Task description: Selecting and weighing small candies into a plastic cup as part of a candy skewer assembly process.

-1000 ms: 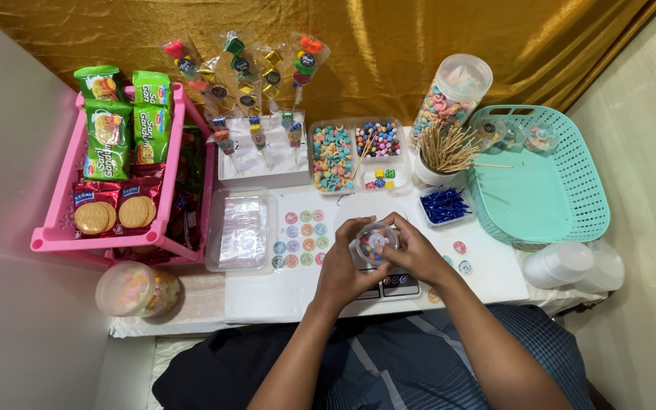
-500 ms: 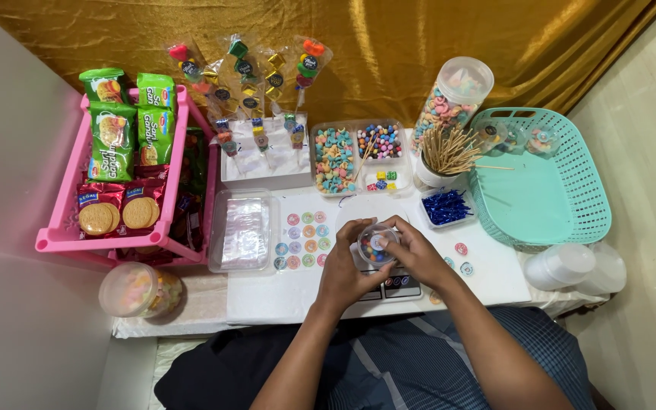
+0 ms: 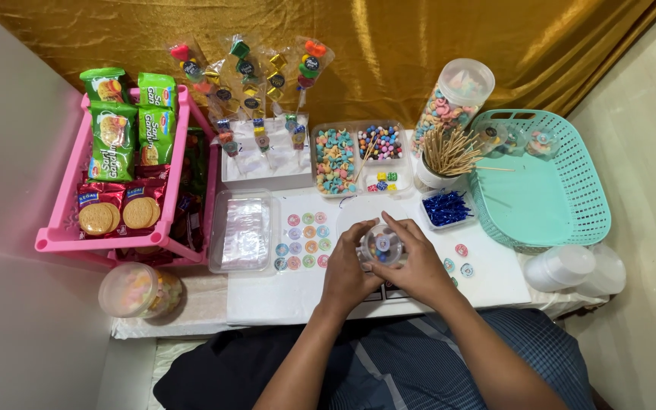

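Small clear round container (image 3: 382, 244), holding colourful bits and topped with a round sticker, sat at the table's (image 3: 495, 285) centre. Your left hand (image 3: 348, 269) and right hand (image 3: 417, 262) pinched it between them, seemingly pressing the lid; next called for steady downward pressure. At nine o'clock lay the glossy sticker sheet (image 3: 307, 241).

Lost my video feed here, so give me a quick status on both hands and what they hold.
Left hand and right hand both closed on small clear round container, sticker on its lid. Held over sticker sheet. Nothing blocking.
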